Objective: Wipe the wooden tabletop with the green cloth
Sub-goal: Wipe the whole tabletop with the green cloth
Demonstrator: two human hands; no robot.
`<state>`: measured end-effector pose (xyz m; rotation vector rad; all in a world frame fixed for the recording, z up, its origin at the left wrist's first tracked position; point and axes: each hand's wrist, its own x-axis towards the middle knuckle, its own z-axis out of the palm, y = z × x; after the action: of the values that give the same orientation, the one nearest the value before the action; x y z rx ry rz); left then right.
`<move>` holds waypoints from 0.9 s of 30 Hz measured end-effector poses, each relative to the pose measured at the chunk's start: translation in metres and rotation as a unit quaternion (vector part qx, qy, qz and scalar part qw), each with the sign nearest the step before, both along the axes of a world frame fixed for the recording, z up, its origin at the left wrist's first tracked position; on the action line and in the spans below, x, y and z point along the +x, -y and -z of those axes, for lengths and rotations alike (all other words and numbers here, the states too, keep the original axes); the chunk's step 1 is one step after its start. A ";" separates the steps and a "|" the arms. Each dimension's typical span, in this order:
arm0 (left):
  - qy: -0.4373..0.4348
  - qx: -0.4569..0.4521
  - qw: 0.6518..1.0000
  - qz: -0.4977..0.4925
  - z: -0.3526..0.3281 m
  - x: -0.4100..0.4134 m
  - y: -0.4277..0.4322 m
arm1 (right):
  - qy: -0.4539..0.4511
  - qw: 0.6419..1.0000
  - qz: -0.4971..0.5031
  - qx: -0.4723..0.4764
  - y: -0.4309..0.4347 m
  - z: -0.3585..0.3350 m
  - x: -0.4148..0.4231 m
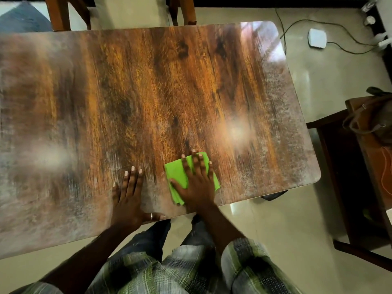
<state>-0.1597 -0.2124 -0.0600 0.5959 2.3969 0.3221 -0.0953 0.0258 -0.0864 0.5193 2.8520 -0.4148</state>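
Note:
The wooden tabletop (148,92) fills most of the view, brown with dull grey patches and glare spots. A folded green cloth (177,174) lies near the table's front edge, right of centre. My right hand (196,183) presses flat on the cloth with straight, spread fingers and covers most of it. My left hand (129,198) rests flat on the bare wood just left of the cloth, fingers straight, thumb with a ring along the front edge.
Wooden chair legs (61,13) stand beyond the far edge. A dark chair with a brown bag (369,115) sits close to the table's right end. A white device (317,38) and cables lie on the tiled floor at the back right.

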 end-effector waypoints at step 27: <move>-0.001 0.002 1.000 -0.014 -0.001 0.004 -0.006 | 0.004 0.994 0.104 0.030 -0.143 0.003 -0.030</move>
<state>-0.1561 -0.2066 -0.0593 0.5648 2.4079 0.3374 -0.1253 0.1691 -0.0890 0.8310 2.8190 -0.3601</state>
